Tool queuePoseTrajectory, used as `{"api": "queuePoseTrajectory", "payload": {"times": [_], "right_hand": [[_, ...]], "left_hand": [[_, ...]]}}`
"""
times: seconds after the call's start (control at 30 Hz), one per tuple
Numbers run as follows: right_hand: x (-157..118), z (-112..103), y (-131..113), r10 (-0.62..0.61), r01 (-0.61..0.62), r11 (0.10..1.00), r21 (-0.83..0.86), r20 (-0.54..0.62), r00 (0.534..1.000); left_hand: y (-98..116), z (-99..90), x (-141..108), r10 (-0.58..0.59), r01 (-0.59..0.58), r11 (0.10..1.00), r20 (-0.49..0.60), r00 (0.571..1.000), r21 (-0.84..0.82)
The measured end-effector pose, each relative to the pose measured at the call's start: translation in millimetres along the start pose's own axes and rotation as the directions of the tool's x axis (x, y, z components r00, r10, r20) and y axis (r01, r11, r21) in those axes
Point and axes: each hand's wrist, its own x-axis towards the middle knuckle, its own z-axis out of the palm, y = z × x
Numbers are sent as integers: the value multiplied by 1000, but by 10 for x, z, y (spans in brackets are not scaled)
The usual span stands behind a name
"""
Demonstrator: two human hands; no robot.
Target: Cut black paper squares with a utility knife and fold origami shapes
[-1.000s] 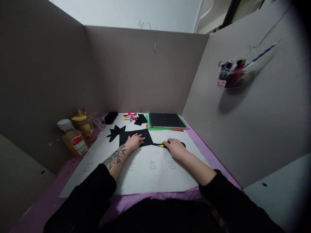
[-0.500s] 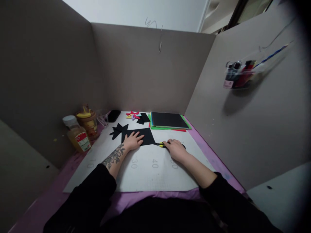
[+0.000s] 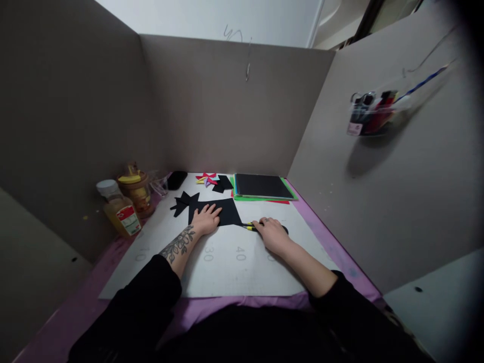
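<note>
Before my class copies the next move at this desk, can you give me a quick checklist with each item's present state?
1. Left hand flat on the black sheet: ok.
2. Left hand apart from the tool: ok, bare sheet lies between.
3. Tool firmly gripped: cannot tell, the right hand covers its handle.
4. Tool touching the sheet: cannot tell, its tip is right at the corner.
5. Bottle capped: ok.
</note>
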Motion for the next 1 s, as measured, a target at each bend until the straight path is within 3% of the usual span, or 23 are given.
{"api": "queuePoseTrajectory", "payload": {"times": [0.57,0.83,0.9,1.0], "right_hand": [[14,7,-59,-22,22,999,29,-18,1000],[69,35,256,-55,59,994,93,-46,997],[71,69,297,-74,78,991,111,-38,997],[63,108,315,-99,105,987,124,-54,994]], "left_hand": [[42,-52,-26,-19,20,999,21,1000,-29],[540,-31,-137,-265,276,955,111,958,-105],[557,-76,-143,-230,237,966,78,970,-102],[377,-165,-94,-30,29,998,-19,999,-55]]}}
